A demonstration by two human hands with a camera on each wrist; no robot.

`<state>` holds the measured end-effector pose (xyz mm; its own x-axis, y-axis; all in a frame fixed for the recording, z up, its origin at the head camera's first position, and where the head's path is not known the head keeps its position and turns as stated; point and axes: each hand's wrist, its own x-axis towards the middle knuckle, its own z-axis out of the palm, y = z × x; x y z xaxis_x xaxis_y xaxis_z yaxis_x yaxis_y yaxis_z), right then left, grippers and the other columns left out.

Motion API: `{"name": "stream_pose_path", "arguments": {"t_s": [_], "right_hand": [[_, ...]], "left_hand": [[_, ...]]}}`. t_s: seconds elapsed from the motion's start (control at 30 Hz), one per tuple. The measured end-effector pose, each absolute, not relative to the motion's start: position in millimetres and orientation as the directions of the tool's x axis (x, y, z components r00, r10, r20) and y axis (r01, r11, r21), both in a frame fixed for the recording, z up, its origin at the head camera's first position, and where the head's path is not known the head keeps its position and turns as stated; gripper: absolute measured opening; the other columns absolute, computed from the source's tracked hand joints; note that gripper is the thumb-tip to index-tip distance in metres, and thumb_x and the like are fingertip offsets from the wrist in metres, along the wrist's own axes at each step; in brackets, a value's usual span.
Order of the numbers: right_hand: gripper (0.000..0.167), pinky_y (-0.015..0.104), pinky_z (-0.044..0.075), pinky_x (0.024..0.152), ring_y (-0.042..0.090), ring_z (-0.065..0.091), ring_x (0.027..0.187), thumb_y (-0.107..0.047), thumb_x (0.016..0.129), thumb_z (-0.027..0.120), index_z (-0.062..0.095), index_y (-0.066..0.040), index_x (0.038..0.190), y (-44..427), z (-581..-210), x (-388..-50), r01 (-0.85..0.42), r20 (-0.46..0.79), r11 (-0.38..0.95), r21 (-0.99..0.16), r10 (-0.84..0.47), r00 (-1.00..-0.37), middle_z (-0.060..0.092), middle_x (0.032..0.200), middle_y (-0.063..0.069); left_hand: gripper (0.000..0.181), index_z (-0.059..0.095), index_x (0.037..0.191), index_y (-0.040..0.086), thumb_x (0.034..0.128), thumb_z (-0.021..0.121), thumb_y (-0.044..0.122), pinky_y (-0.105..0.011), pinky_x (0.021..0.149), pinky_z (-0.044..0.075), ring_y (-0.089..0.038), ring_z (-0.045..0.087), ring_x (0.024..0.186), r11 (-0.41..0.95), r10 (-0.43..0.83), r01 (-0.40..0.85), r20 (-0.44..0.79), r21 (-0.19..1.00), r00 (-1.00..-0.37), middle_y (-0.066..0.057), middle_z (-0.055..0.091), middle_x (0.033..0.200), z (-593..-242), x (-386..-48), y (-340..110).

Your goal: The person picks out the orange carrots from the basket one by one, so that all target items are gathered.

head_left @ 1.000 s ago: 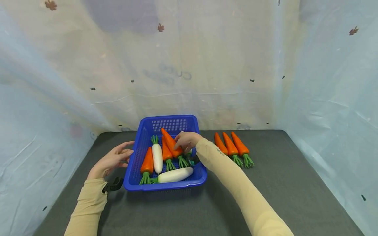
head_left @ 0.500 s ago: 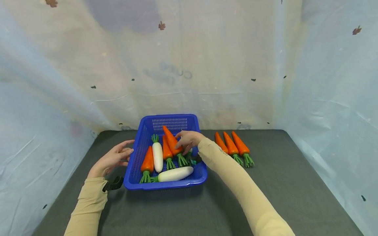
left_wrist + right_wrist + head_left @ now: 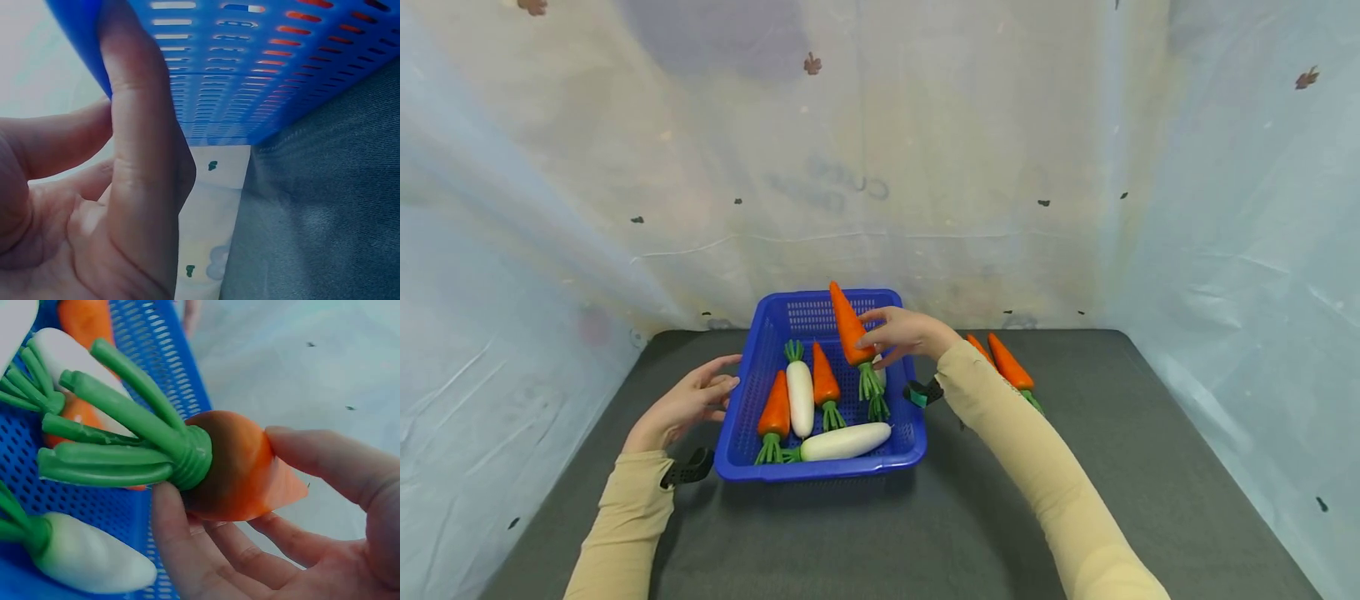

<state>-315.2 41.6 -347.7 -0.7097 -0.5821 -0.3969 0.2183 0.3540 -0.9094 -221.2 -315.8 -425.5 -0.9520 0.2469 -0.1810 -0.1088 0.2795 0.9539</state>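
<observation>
Between the thumb and fingers of my right hand (image 3: 910,332) is an orange carrot (image 3: 848,321), held above the right side of a blue plastic basket (image 3: 820,472). Its tip points away and its green stalks (image 3: 125,437) face the right wrist camera. My left hand (image 3: 688,400) touches the basket's left rim from outside, fingers (image 3: 140,131) along the perforated wall. Inside lie two carrots, one at the left (image 3: 773,408) and one in the middle (image 3: 824,375), an upright-lying white radish (image 3: 801,398) and a crosswise white radish (image 3: 850,442). Another white radish (image 3: 94,553) is partly hidden by my right hand.
More carrots (image 3: 1011,364) lie on the dark grey table (image 3: 1120,467) to the right of the basket, partly covered by my right sleeve (image 3: 1030,458). Pale plastic sheeting (image 3: 940,183) rises behind the table and along both sides.
My right hand has lifted the carrot out from among the others and moved it up and slightly right. A radish beneath shows more. The left hand stays at the rim.
</observation>
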Motion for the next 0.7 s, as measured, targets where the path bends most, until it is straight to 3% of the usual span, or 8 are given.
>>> {"name": "stream_pose_path", "arguments": {"t_s": [0.33,0.43,0.53,0.7], "right_hand": [[0.068,0.049,0.049,0.089,0.032,0.057,0.109,-0.013,0.090,0.066,0.031,-0.015,0.149,98,-336,-312,0.179,-0.314,0.293,-0.939,-0.520,-0.794,0.040,0.139,0.016],[0.069,0.050,0.047,0.092,0.030,0.058,0.102,-0.016,0.092,0.064,0.027,-0.015,0.150,120,-336,-310,0.159,-0.290,0.290,-0.944,-0.495,-0.819,0.045,0.133,0.016],[0.069,0.051,0.046,0.093,0.024,0.055,0.080,-0.017,0.093,0.063,0.026,-0.015,0.151,140,-338,-307,0.163,-0.278,0.274,-0.948,-0.460,-0.843,0.046,0.122,0.017],[0.072,0.055,0.042,0.096,0.020,0.050,0.077,-0.020,0.093,0.062,0.021,-0.011,0.152,172,-343,-303,0.174,-0.279,0.269,-0.947,-0.422,-0.863,0.042,0.118,0.015]], "left_hand": [[0.063,0.018,0.153,0.014,0.1004,0.049,0.033,-0.040,0.078,0.054,-0.026,0.058,0.086,0.274,0.222,-0.122,-0.186,0.954,-0.957,-0.017,0.059,0.114,-429,-218,-318],[0.063,0.018,0.153,0.015,0.1007,0.048,0.032,-0.040,0.079,0.054,-0.025,0.059,0.085,0.248,0.225,-0.123,-0.181,0.961,-0.957,-0.016,0.060,0.114,-429,-217,-317],[0.063,0.018,0.153,0.014,0.1009,0.048,0.032,-0.040,0.079,0.054,-0.024,0.060,0.085,0.234,0.228,-0.114,-0.169,0.965,-0.959,-0.015,0.061,0.112,-430,-216,-317],[0.062,0.020,0.152,0.012,0.1007,0.048,0.033,-0.038,0.079,0.054,-0.024,0.062,0.086,0.245,0.213,-0.098,-0.152,0.965,-0.965,-0.015,0.061,0.112,-430,-215,-315]]}}
